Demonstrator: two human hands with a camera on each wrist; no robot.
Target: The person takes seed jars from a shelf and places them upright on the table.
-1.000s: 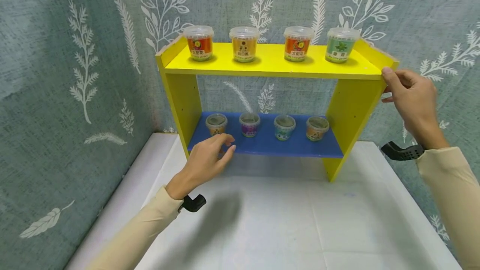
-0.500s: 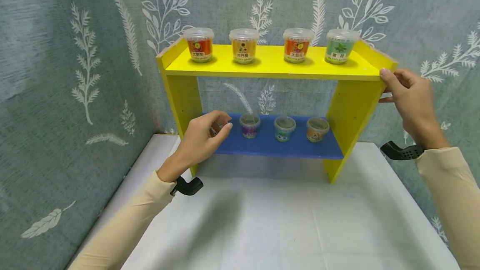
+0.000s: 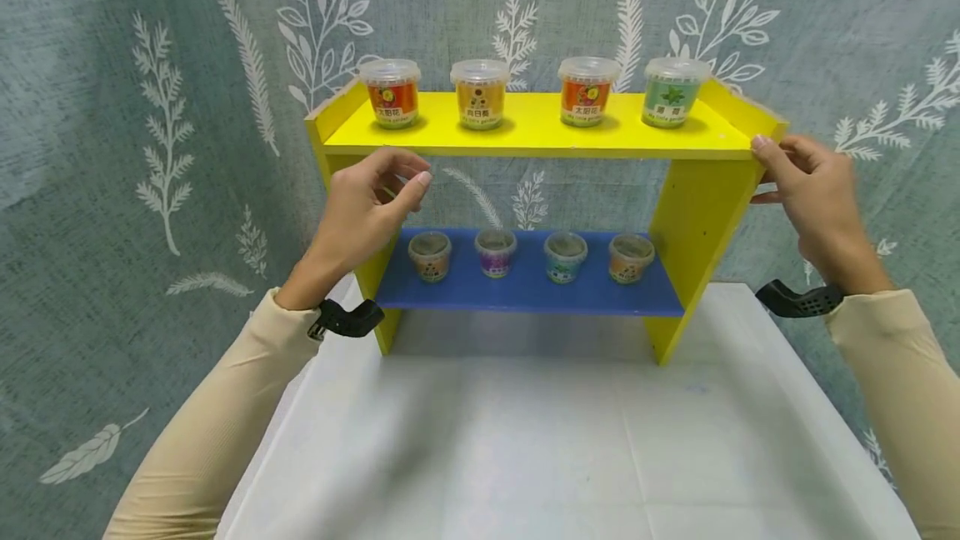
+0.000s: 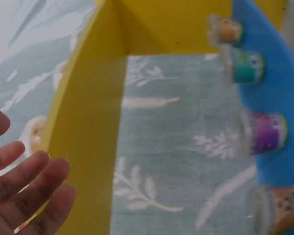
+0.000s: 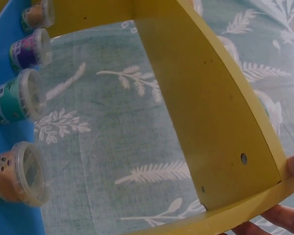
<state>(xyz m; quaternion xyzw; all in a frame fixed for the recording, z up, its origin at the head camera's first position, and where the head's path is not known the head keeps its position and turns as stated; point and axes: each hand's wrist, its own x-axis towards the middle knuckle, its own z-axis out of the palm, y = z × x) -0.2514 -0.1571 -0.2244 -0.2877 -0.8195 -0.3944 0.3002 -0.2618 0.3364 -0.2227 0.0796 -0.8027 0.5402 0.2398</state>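
A small yellow shelf (image 3: 540, 133) with a blue lower board (image 3: 517, 294) stands against the backdrop. My left hand (image 3: 360, 211) hovers just below the top board's left end, holding nothing. In the left wrist view its fingers (image 4: 54, 191) are loosely spread near the yellow board. My right hand (image 3: 817, 190) grips the shelf's upper right corner, thumb at the front and fingers around the outer side. Lidded cups line the top: an orange-red one (image 3: 393, 98) at left, a yellow one (image 3: 482, 100), another orange-red one (image 3: 587, 98) and a green one (image 3: 672, 98).
Smaller-looking lidded cups sit on the blue board: an orange one (image 3: 431, 258), a purple one (image 3: 495, 255), a teal one (image 3: 564, 258) and another orange one (image 3: 630, 261). A white-covered table (image 3: 517, 432) extends in front. Leaf-patterned cloth (image 3: 187, 290) hangs behind and at the left.
My left hand has risen from in front of the lower left cup to just below the top board, uncovering that cup. My right hand keeps its grip on the shelf corner.
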